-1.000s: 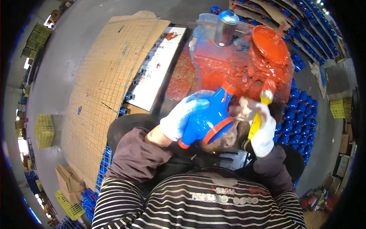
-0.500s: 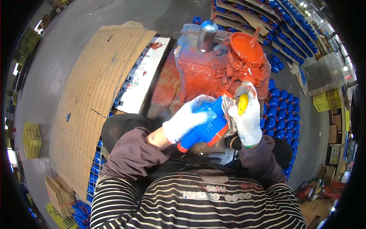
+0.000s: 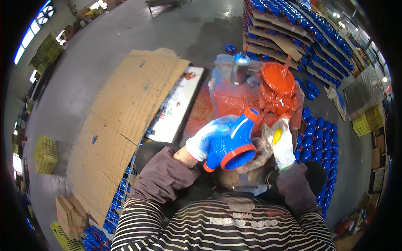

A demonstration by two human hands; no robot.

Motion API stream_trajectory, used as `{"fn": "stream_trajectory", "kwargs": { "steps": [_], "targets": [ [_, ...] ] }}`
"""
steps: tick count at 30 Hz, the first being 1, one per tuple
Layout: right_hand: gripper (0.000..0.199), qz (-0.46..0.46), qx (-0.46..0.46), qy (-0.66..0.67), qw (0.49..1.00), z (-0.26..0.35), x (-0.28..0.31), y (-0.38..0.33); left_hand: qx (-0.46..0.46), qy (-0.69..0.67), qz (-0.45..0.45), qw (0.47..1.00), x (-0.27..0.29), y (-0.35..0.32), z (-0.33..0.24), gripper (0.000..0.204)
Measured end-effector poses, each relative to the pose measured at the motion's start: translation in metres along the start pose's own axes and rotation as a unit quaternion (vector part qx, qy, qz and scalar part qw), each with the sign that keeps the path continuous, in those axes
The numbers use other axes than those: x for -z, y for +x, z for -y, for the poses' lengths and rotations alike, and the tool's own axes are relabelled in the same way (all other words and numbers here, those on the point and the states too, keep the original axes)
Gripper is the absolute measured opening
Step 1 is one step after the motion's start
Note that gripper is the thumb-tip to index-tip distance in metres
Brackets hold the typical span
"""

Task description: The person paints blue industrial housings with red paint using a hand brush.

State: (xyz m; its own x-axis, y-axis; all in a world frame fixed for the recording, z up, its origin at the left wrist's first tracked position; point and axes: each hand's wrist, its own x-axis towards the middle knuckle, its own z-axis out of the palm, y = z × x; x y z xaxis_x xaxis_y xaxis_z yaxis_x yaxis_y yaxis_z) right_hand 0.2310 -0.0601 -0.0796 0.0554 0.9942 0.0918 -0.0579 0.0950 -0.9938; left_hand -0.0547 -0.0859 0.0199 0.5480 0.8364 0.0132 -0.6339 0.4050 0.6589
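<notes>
My left hand [image 3: 211,136], in a white glove stained blue, is closed around a glossy blue Y-shaped pipe fitting [image 3: 224,144]. Its rims are painted red, and the widest opening faces me. Close to its right side, my gloved right hand [image 3: 282,146] is closed on a yellow-handled tool [image 3: 277,136] whose working end I cannot make out. A paint-smeared rag [image 3: 259,154] hangs beside that hand, next to the fitting. Beyond my right hand, a round container of red paint [image 3: 278,77] has a stick [image 3: 287,62] standing in it.
A paint-caked work stand [image 3: 226,98] carries a spray can [image 3: 240,69]. Cardboard [image 3: 121,96] over a wire rack lies left, beside a white board [image 3: 171,113]. Blue fittings [image 3: 318,138] cover the floor at right, with more on stacked layers [image 3: 276,25] behind. A yellow crate [image 3: 46,154] sits far left.
The fitting has been turned in my left hand, so its wide red-rimmed opening now shows. My right hand and the rag have come slightly away from its rim. The whole view has shifted.
</notes>
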Motion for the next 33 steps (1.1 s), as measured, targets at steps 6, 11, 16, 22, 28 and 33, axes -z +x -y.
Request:
{"fn": "stream_trajectory", "kwargs": {
  "steps": [6, 11, 16, 22, 28, 33],
  "targets": [
    [0.021, 0.19, 0.037, -0.335, 0.922, -0.008, 0.014, 0.031, -0.032, -0.265, -0.07, 0.961, 0.012, 0.023, -0.065, 0.046],
    [0.037, 0.112, 0.261, -0.452, 0.846, 0.04, -0.049, 0.133, -0.279, 0.092, -0.229, 0.928, 0.029, 0.054, -0.085, 0.031],
    [0.069, 0.031, 0.263, -0.396, 0.879, 0.027, -0.115, 0.247, -0.219, -0.273, -0.181, 0.919, 0.056, 0.075, -0.088, 0.021],
    [0.08, -0.023, 0.232, -0.253, 0.939, -0.027, -0.143, 0.298, -0.323, -0.201, -0.224, 0.897, 0.105, 0.113, -0.086, 0.029],
    [0.084, -0.007, 0.265, -0.198, 0.944, -0.027, -0.157, 0.285, -0.312, -0.251, -0.147, 0.905, 0.138, 0.125, -0.086, 0.03],
    [0.072, 0.007, 0.295, -0.202, 0.934, 0.032, -0.17, 0.23, -0.311, -0.274, -0.179, 0.892, 0.12, 0.116, -0.088, 0.037]
  ]
}}
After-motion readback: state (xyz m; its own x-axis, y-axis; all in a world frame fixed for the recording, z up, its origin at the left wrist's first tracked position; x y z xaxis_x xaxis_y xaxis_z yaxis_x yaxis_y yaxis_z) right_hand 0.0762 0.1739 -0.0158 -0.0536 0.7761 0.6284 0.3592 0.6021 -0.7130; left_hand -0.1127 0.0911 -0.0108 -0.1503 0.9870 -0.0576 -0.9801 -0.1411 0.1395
